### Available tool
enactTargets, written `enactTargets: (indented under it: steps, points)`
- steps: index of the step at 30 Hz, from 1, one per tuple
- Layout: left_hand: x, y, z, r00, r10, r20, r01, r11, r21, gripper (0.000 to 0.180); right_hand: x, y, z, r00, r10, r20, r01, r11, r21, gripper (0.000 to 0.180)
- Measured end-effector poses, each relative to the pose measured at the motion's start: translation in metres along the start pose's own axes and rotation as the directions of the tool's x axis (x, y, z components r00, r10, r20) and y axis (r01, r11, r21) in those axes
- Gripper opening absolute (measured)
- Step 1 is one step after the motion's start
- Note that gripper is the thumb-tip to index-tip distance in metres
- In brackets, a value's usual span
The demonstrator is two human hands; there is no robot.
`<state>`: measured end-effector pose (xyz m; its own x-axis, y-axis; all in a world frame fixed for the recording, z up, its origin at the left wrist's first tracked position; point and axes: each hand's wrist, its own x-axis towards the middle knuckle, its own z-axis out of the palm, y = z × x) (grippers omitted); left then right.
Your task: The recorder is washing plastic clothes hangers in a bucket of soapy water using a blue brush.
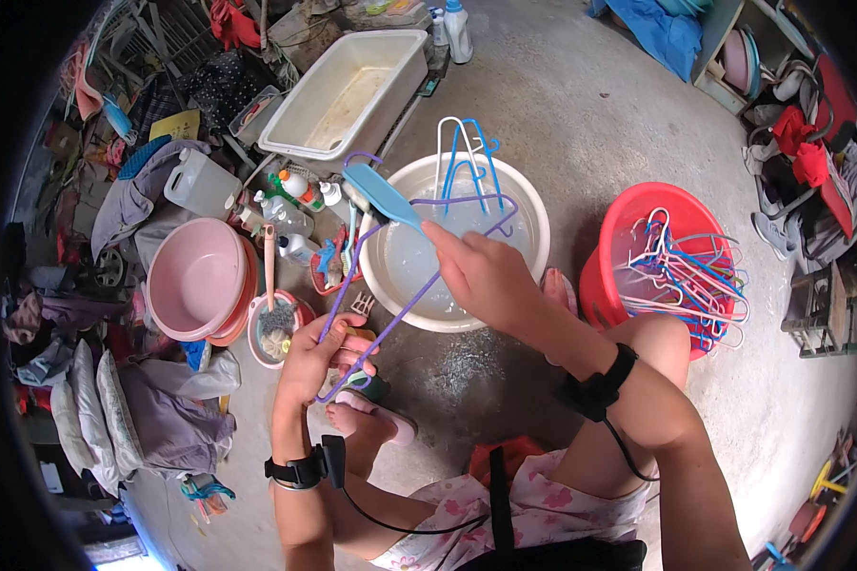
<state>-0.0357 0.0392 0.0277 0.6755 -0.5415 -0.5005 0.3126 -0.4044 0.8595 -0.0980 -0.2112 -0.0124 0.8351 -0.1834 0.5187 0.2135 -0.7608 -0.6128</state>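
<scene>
My left hand (316, 360) grips the lower corner of a purple wire hanger (390, 290), held tilted over the near rim of a cream basin (533, 205) of cloudy water. My right hand (486, 276) holds a light blue brush (381, 195) by its handle, its head lying against the hanger's upper left part. White and blue hangers (467, 157) stand in the basin, leaning on its far rim. My bare feet in sandals show below the hanger.
A red tub (605, 266) full of several coloured hangers sits to the right. Pink basins (195, 281), bottles (290, 205), a white jug and a long white tub (348, 90) stand left and behind. Cloth piles line the left; shelves and clothes the right edge.
</scene>
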Motion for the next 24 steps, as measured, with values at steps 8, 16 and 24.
enactTargets:
  steps: [8, 16, 24]
  points:
    - [-0.005, -0.004, -0.005, 0.999, -0.004, -0.045, 0.006, 0.999, 0.047, 0.033, -0.017, -0.001, -0.008, 0.999, -0.002, 0.041, 0.001, 1.000, 0.031, 0.035]
    - [-0.003, -0.005, -0.011, 0.993, 0.060, -0.106, -0.048, 0.992, 0.118, 0.033, -0.025, 0.001, -0.012, 0.991, 0.005, 0.135, -0.002, 1.000, -0.023, 0.034]
    - [-0.002, -0.005, -0.002, 0.998, 0.032, -0.053, -0.028, 0.996, 0.079, 0.033, 0.002, 0.006, 0.000, 0.999, -0.052, 0.018, 0.052, 0.998, -0.022, 0.037]
